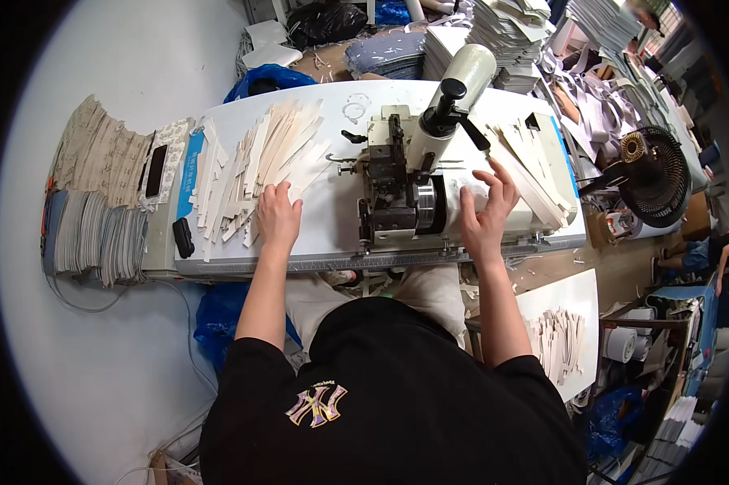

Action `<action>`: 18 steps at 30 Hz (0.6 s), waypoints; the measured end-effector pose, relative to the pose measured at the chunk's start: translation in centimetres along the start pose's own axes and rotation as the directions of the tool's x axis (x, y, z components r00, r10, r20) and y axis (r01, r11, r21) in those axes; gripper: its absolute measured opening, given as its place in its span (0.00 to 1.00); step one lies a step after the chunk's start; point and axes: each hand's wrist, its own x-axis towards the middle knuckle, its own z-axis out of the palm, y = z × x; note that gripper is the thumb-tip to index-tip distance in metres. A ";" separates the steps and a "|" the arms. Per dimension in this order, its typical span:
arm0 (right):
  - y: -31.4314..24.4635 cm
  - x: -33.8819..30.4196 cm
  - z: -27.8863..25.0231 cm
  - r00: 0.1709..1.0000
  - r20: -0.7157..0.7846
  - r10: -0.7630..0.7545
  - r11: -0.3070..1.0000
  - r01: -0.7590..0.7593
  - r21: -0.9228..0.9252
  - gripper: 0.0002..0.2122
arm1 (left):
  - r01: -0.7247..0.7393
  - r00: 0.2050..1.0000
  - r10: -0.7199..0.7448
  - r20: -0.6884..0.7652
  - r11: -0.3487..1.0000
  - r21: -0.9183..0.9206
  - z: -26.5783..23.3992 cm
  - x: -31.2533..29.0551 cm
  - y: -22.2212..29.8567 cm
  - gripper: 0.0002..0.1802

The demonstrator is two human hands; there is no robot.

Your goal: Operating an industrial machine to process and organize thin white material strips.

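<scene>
A skiving-type bench machine [397,182] with a dark metal head and round drum stands on the white worktable [332,230]. To its left lies a fanned pile of cream strips [280,137]. My left hand [279,217] rests at the near edge of that pile, fingers slightly bent and thumb apart, with nothing visibly gripped. Right of the drum, my right hand [491,212] hovers over the machine bed, fingers spread and nothing seen in them. Just above its fingertips is a black-handled lever [475,136]. More long cream strips [530,182] lie beyond this hand.
Stacks of grey and beige sheets [98,234] stand at the left, beside a phone [156,171] and a small black case [183,238]. A black fan [654,174] is at the right. A lower white board [587,323] holds short strips. A metal ruler edge [324,263] borders the table.
</scene>
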 end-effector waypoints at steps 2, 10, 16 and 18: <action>0.1 -0.4 0.7 1.000 0.017 -0.023 0.998 0.024 -0.050 0.13 | 0.131 0.986 -0.132 0.100 0.991 0.014 -0.7 -1.6 -0.8 0.20; 0.1 -0.4 1.6 0.995 0.037 -0.097 0.982 0.102 -0.158 0.11 | 0.118 0.976 -0.121 0.180 0.993 0.023 -1.2 -1.8 -2.9 0.20; 0.1 -0.4 0.9 0.994 0.087 -0.063 0.989 0.074 -0.128 0.10 | 0.186 0.975 -0.073 0.210 0.783 -0.594 -6.9 0.8 4.5 0.16; -0.1 -0.3 0.8 0.995 0.083 -0.062 0.990 0.072 -0.125 0.10 | -0.233 0.949 0.313 0.043 0.785 -0.574 -8.4 0.8 7.9 0.15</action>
